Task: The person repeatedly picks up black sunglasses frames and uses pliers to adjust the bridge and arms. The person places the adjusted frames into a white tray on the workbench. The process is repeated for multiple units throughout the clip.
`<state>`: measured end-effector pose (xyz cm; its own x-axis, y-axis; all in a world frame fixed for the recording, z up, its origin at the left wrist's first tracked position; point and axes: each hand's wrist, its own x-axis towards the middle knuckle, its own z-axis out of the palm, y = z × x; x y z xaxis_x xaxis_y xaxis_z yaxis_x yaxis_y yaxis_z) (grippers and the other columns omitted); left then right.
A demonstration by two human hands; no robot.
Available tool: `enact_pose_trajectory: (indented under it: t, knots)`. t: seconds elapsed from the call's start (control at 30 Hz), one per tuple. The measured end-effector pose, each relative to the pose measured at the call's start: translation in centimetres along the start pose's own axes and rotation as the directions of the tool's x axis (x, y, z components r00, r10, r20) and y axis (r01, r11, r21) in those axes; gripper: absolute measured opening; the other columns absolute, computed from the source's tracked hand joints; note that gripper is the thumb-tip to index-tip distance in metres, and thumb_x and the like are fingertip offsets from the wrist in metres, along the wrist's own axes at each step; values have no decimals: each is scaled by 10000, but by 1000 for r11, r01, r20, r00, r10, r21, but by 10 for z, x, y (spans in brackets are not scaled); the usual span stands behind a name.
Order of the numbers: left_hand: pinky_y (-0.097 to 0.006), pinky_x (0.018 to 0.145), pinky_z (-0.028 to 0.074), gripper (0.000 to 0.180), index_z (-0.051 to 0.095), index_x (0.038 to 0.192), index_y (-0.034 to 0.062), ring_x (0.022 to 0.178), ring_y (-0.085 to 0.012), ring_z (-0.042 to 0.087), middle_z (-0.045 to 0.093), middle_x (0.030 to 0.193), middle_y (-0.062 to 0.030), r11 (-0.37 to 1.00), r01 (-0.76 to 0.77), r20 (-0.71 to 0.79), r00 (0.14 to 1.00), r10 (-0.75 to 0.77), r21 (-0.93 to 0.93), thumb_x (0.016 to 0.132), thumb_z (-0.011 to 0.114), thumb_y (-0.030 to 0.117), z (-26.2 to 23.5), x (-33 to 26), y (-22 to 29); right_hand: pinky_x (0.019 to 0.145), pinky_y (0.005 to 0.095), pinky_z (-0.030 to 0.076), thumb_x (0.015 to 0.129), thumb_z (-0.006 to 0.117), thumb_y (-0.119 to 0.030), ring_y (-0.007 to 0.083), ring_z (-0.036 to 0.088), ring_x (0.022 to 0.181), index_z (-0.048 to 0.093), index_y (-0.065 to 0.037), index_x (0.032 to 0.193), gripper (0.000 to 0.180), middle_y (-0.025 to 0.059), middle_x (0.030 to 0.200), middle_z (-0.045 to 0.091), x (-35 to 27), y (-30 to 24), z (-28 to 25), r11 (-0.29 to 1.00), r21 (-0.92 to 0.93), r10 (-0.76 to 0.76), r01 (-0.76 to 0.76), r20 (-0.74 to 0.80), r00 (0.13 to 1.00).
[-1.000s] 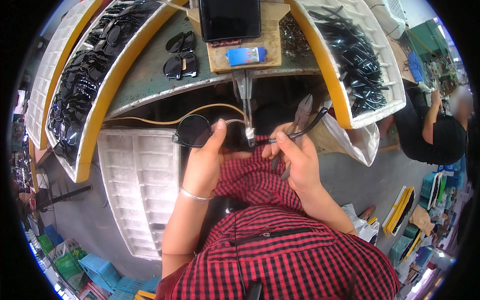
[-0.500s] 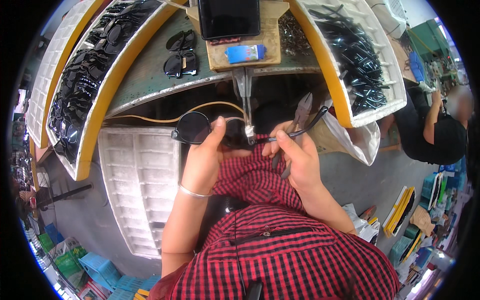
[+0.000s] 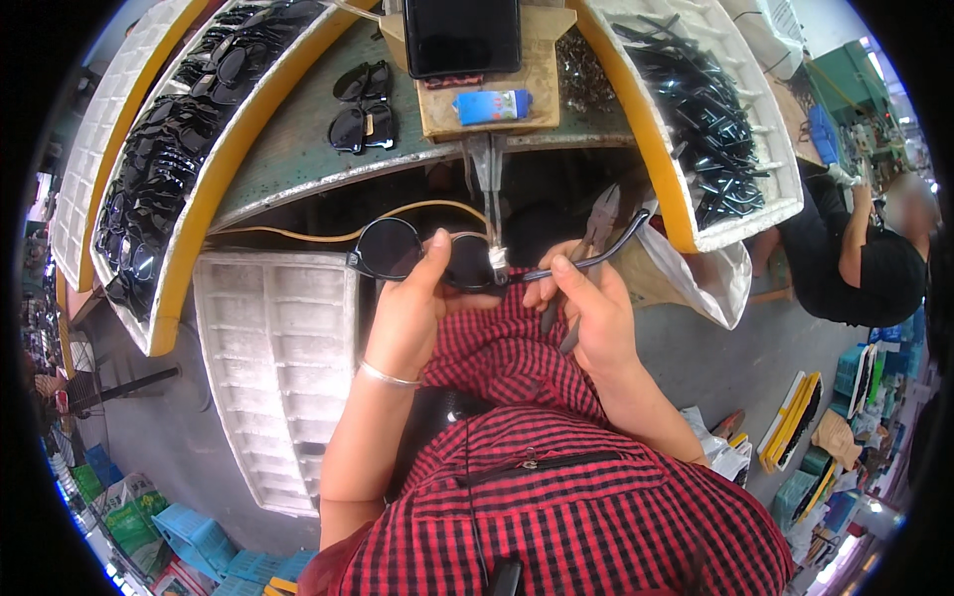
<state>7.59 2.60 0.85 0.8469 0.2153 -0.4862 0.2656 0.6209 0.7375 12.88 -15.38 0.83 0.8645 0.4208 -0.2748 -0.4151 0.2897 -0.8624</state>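
Observation:
My left hand [image 3: 415,288] is closed on a sunglasses front [image 3: 389,248] with dark round lenses, its thumb over the bridge area. The front's right end meets the white-wrapped tip [image 3: 498,258] of a narrow metal post [image 3: 486,169] at the bench edge. My right hand [image 3: 596,313] pinches a dark, curved temple arm [image 3: 624,238], whose inner end lies at that same tip. Whether the arm is joined to the front, I cannot tell. A pair of cutting pliers [image 3: 600,221] is also tucked in my right hand, jaws pointing up and away.
At left, a yellow-edged tray [image 3: 184,268] holds many sunglasses; another at right [image 3: 686,204] holds loose temple arms. Two sunglasses [image 3: 362,124] lie on the bench. A blue packet [image 3: 491,106] sits below a dark tablet [image 3: 462,38]. A white tray [image 3: 278,377] stands at lower left. Someone works at far right.
The sunglasses front has tilted slightly in my left hand, and its right lens shows more. The temple arm's curved end has shifted a little left. Both hands keep their grips.

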Motion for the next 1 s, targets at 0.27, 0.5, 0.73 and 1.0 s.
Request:
enact_pose_trajectory:
  t: [0.27,0.5,0.73,1.0]
  knots:
    - [-385,754,605,419,566,1180,-45,1003,-287,663,654,1063,-164,999,33,8,999,-32,-23,1035,412,316,-11,-38,-16,695,304,446,968,562,-202,192,618,770,560,-26,1020,184,62,789,608,-26,2,-3,950,151,277,-274,4,961]
    - [-417,827,588,522,486,1267,-48,1012,-363,656,618,1134,-276,983,12,126,992,12,-183,1044,311,391,8,-69,5,695,328,436,967,553,-197,214,563,756,561,-31,1030,177,71,781,570,-39,-34,5,864,361,328,-352,128,936]
    - [-405,831,582,506,452,1315,-59,1003,-395,644,621,1153,-271,914,-5,187,978,89,-407,1021,379,346,24,-57,21,681,320,418,956,569,-206,189,514,719,565,-46,1004,167,46,756,528,-30,-61,-4,814,502,283,-290,92,955]
    - [-233,711,458,256,645,989,-19,793,-114,578,623,853,-35,961,70,370,913,-170,269,832,719,169,39,-44,41,600,295,481,920,612,-133,188,602,660,579,18,1000,174,81,748,600,-19,-96,-2,914,36,371,-403,323,870]
